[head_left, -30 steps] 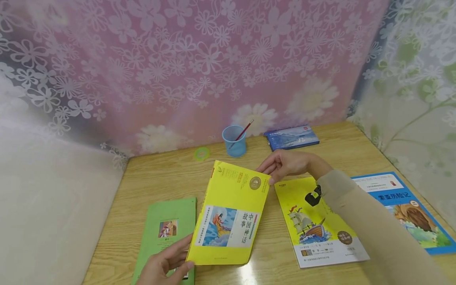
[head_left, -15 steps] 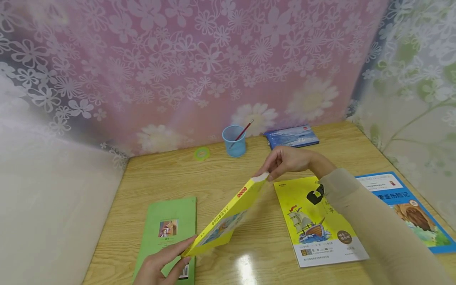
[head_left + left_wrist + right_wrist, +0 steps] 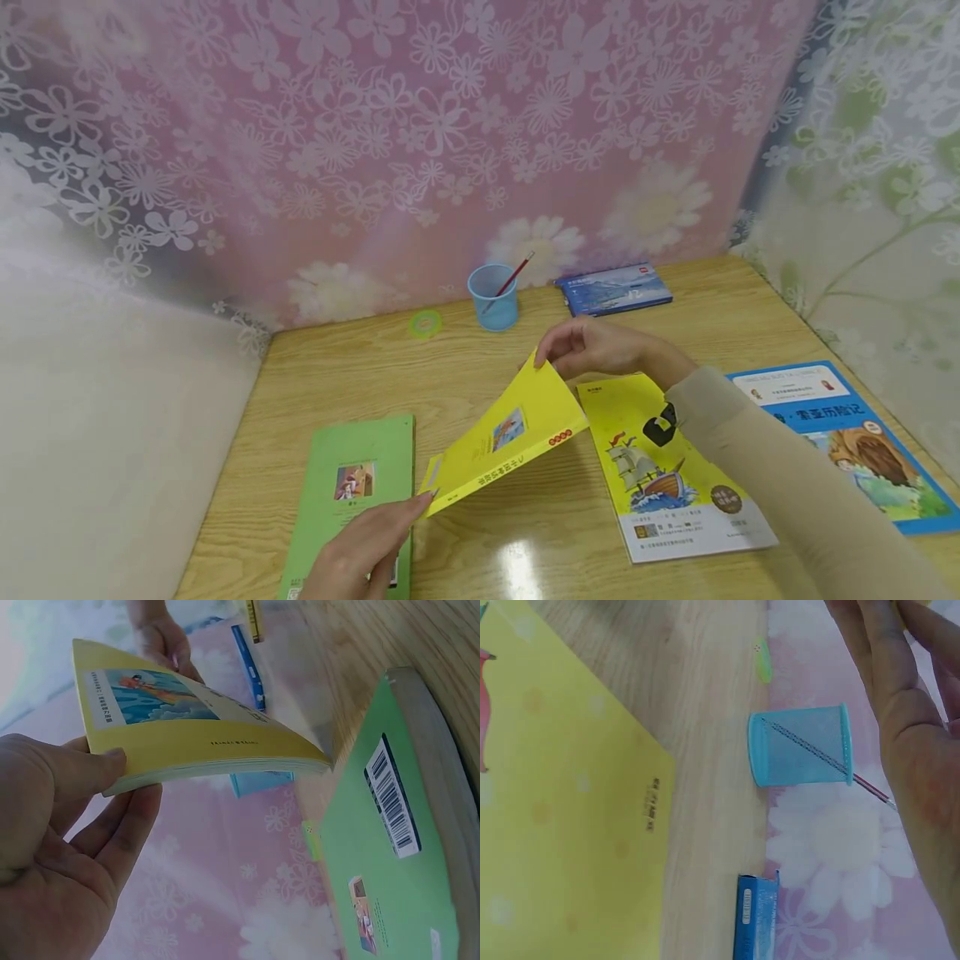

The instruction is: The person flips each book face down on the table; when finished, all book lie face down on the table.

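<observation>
A yellow book [image 3: 506,433] with a picture panel hangs tilted above the table between both hands. In the head view its red-marked spine faces down-right and a plain yellow cover with a small picture faces up. My left hand [image 3: 363,542] pinches its lower-left corner; in the left wrist view the thumb lies on the illustrated cover [image 3: 161,697] and the fingers are underneath. Its far upper corner is pinched by my right hand [image 3: 600,346]. In the right wrist view only a sliver of that book shows by the right hand [image 3: 915,727].
A green book [image 3: 356,467] lies left, partly below the left hand. Right of the held book lie a yellow ship-cover book [image 3: 652,483] and a blue-edged book [image 3: 862,450]. A blue cup [image 3: 495,304] with a pencil, a green ring [image 3: 425,323] and a blue box [image 3: 615,290] stand behind.
The yellow book has been turned over in both hands: its front cover faced the head camera, then its spine, and now the other cover shows. The hands have shifted slightly; other things stayed put.
</observation>
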The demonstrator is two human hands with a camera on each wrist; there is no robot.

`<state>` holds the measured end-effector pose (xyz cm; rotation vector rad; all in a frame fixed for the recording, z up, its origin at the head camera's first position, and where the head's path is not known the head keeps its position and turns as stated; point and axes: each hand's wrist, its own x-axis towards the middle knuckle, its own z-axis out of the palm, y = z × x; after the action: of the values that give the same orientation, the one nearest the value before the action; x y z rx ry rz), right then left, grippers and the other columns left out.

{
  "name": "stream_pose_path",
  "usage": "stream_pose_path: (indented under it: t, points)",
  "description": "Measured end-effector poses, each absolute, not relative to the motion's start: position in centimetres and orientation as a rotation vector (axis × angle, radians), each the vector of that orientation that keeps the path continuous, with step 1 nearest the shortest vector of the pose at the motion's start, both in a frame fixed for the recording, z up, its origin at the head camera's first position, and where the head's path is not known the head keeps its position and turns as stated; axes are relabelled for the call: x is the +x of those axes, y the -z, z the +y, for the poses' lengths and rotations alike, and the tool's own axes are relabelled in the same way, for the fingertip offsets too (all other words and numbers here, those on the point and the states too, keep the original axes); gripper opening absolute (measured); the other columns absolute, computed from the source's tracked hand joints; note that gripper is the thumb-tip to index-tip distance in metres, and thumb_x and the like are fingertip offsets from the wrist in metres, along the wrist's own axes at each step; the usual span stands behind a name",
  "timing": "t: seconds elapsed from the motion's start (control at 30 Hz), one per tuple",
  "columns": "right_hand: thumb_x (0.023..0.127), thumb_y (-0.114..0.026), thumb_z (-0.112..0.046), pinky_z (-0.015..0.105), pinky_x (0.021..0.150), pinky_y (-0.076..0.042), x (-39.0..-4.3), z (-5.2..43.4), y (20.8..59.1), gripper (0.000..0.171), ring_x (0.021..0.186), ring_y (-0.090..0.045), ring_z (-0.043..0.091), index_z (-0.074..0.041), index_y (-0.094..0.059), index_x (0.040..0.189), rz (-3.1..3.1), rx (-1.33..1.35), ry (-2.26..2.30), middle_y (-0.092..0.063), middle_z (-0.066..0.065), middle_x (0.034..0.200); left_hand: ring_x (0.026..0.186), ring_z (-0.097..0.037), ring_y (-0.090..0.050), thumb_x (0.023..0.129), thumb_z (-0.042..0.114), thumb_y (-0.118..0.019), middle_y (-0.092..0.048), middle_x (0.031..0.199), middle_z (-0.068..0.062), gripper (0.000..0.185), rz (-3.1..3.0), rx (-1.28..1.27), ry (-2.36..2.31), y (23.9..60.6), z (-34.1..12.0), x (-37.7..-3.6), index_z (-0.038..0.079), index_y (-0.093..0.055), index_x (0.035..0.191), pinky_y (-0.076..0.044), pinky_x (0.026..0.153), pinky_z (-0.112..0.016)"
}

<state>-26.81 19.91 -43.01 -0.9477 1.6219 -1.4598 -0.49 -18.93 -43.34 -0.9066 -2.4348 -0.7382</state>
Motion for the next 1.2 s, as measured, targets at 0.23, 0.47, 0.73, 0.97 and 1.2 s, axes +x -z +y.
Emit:
stream_pose_path:
  t: [0.23,0.47,0.73,0.97,1.2]
  points:
    - [0.110,-0.047,-0.002,0.046,0.106,-0.057,-26.6,19.8,44.0,0.043,0.128,-0.069,0.027,0.006,-0.046,0.152,1.600,-0.843,1.468,-0.058,0.026,0.150,0.116,-0.016,-0.071,0.115,0.028,-0.022,-0.072,0.137,0.004,0.053,-2.532,-0.895,0.694,43.3,-18.2,0.0,0.016,-0.058,0.151,-0.052,0.098,-0.011]
    - [0.113,-0.046,-0.011,0.043,0.111,-0.054,-26.3,19.4,44.5,0.051,0.131,-0.067,0.025,-0.004,-0.035,0.163,1.621,-0.719,1.433,-0.058,0.023,0.152,0.116,-0.019,-0.072,0.106,0.065,-0.045,-0.072,0.138,-0.003,0.069,-2.362,-1.050,0.523,44.9,-18.0,-1.0,0.012,-0.063,0.146,-0.058,0.097,-0.027]
    - [0.108,-0.056,-0.007,0.034,0.103,-0.058,-26.3,19.3,45.3,0.049,0.127,-0.070,0.025,-0.007,-0.048,0.156,1.763,-0.813,1.313,-0.065,0.016,0.147,0.116,-0.019,-0.071,0.102,0.073,-0.044,-0.074,0.134,0.000,0.075,-2.305,-1.158,0.364,46.3,-17.9,-1.6,0.013,-0.067,0.141,-0.055,0.095,-0.031]
    - [0.107,-0.056,-0.002,0.032,0.103,-0.058,-26.4,19.4,46.2,0.050,0.128,-0.069,0.030,0.005,-0.046,0.155,1.763,-0.823,1.333,-0.062,0.023,0.147,0.120,-0.020,-0.072,0.104,0.068,-0.046,-0.075,0.134,0.001,0.066,-2.329,-1.203,0.294,47.1,-16.9,-1.5,0.016,-0.068,0.139,-0.058,0.097,-0.033]
    - [0.104,-0.059,0.001,0.033,0.105,-0.058,-26.3,19.3,46.8,0.051,0.130,-0.068,0.031,0.005,-0.048,0.154,1.820,-0.767,1.322,-0.063,0.021,0.147,0.123,-0.017,-0.071,0.095,0.065,-0.067,-0.073,0.137,0.004,0.063,-2.533,-1.264,0.213,47.2,-15.9,-1.3,0.019,-0.070,0.137,-0.060,0.094,-0.025]
